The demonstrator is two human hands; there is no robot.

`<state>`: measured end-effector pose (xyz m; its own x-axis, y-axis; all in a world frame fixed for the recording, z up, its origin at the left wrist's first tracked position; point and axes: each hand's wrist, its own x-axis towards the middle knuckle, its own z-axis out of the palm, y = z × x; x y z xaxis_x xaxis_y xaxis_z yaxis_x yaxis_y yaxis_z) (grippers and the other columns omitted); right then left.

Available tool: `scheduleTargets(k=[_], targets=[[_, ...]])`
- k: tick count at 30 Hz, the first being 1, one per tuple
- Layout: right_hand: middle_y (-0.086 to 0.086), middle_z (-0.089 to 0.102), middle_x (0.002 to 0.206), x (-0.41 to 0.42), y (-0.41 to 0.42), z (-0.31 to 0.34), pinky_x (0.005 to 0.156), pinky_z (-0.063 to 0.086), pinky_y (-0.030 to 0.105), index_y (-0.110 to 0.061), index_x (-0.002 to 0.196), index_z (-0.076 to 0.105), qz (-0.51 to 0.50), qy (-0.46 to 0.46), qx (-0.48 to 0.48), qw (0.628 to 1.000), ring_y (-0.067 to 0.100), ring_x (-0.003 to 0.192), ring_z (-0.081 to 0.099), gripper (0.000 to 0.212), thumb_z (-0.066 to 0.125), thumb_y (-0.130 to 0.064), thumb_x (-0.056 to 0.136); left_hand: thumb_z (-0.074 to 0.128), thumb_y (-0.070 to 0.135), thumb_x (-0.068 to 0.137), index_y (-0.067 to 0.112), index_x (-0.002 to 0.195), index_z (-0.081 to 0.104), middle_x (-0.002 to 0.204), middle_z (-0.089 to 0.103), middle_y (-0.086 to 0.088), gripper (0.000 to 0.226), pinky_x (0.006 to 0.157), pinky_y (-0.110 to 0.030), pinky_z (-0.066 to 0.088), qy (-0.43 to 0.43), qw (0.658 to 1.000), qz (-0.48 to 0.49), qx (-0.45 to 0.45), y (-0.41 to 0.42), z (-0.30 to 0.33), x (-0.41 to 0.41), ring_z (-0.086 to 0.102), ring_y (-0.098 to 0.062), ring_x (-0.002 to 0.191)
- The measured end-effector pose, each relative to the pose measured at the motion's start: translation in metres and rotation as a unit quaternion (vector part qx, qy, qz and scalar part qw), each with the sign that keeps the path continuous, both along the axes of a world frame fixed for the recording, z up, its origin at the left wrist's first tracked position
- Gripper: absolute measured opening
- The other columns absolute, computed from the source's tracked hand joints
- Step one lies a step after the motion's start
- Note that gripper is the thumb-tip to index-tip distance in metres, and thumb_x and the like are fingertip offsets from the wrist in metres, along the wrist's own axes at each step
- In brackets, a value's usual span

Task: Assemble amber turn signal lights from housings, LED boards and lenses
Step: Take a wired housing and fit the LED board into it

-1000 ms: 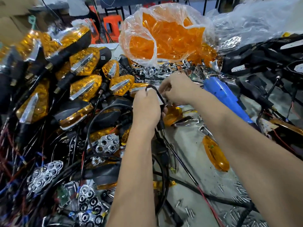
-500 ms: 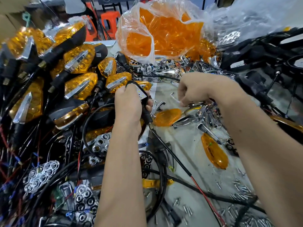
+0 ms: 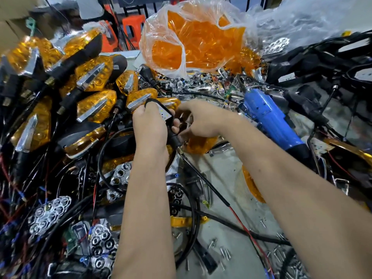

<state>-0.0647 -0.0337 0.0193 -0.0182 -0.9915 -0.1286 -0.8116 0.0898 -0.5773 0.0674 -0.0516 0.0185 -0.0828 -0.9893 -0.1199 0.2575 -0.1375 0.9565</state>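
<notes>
Half a second back my right hand (image 3: 203, 119) was out over the chrome trim pieces; now it has come in beside my left hand (image 3: 150, 125), and the blue screwdriver (image 3: 269, 119) shows again behind my forearm. At far left the finished turn signals (image 3: 94, 77) pile up, their lower ones lost under black wires. My left hand's fingers are clenched around a black housing (image 3: 161, 112); I see only its rim and a white LED board (image 3: 166, 116) inside, the rest hidden by the palm. My right hand's fingers curl next to it, but I cannot tell whether they pinch anything. Under that hand an amber lens (image 3: 199, 144) lies partly covered on the tabletop (image 3: 221, 172).
</notes>
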Motion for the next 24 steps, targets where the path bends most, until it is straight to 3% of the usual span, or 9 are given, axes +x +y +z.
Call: scheduleTargets(k=[2,5,7,10,15,18,21,24], targets=[[0.001,0.068,0.100,-0.009,0.003,0.001,0.075,0.053,0.033,-0.020,0.111,0.069,-0.001,0.012,0.021,1.000,0.022,0.090,0.065,0.045,0.092,-0.031,0.075,0.032,0.007,0.100,0.004,0.092,0.048,0.069,0.057,-0.009,0.018,0.041,-0.022,0.037,-0.001,1.000,0.000,0.003,0.000,0.001,0.000,0.051,-0.016,0.042],[0.004,0.071,0.101,-0.028,0.006,-0.003,0.065,0.051,0.030,-0.023,0.086,0.070,-0.041,0.066,0.014,0.997,0.024,0.091,0.067,0.011,0.081,-0.020,0.086,0.031,0.007,0.101,0.007,0.091,0.046,0.067,0.056,-0.006,0.018,0.041,-0.022,0.037,0.001,1.000,-0.005,0.008,0.002,0.001,0.000,0.050,-0.016,0.042],[0.006,0.072,0.093,-0.041,0.008,-0.005,0.061,0.045,0.027,-0.018,0.083,0.073,-0.085,0.101,0.010,0.991,0.021,0.083,0.066,0.011,0.079,-0.024,0.089,0.031,0.007,0.101,0.008,0.087,0.047,0.065,0.056,-0.005,0.021,0.041,-0.021,0.037,-0.004,1.000,-0.005,0.003,0.002,0.001,0.001,0.050,-0.015,0.041],[0.003,0.069,0.085,-0.048,0.011,-0.001,0.054,0.042,0.025,-0.014,0.088,0.074,-0.095,0.082,0.037,0.991,0.018,0.074,0.062,0.018,0.083,-0.030,0.087,0.031,0.008,0.102,0.008,0.084,0.048,0.066,0.057,-0.005,0.024,0.042,-0.021,0.036,-0.009,1.000,0.004,0.002,0.002,0.000,-0.001,0.050,-0.015,0.041],[0.010,0.075,0.097,-0.025,-0.003,0.008,0.073,0.058,0.036,-0.010,0.097,0.076,-0.108,0.036,-0.020,0.993,0.027,0.092,0.071,0.030,0.074,-0.040,0.094,0.034,0.009,0.101,0.008,0.082,0.049,0.067,0.058,-0.008,0.024,0.041,-0.023,0.038,-0.029,0.999,0.018,-0.011,-0.001,-0.003,-0.003,0.052,-0.017,0.043],[0.014,0.073,0.098,0.000,-0.019,0.003,0.088,0.055,0.040,-0.003,0.100,0.071,-0.109,0.040,0.012,0.993,0.031,0.095,0.069,0.046,0.068,-0.049,0.095,0.034,0.010,0.100,0.007,0.083,0.048,0.068,0.058,-0.008,0.022,0.040,-0.023,0.037,-0.025,1.000,0.017,-0.006,-0.002,-0.004,-0.003,0.052,-0.017,0.042],[0.010,0.067,0.088,0.017,-0.038,-0.004,0.079,0.046,0.037,-0.010,0.084,0.057,-0.136,-0.039,0.024,0.990,0.031,0.091,0.063,0.025,0.063,-0.028,0.101,0.034,0.009,0.097,0.005,0.078,0.049,0.059,0.059,-0.007,0.024,0.039,-0.023,0.036,-0.040,0.999,0.021,-0.019,-0.004,-0.006,-0.002,0.052,-0.019,0.043],[0.012,0.064,0.092,0.022,-0.051,-0.006,0.081,0.054,0.040,-0.008,0.099,0.060,-0.142,-0.065,0.004,0.988,0.032,0.090,0.064,0.001,0.060,-0.008,0.100,0.034,0.009,0.096,0.003,0.079,0.050,0.054,0.059,-0.005,0.024,0.040,-0.024,0.037,-0.053,0.998,0.027,-0.036,-0.006,-0.007,-0.001,0.052,-0.021,0.044]])
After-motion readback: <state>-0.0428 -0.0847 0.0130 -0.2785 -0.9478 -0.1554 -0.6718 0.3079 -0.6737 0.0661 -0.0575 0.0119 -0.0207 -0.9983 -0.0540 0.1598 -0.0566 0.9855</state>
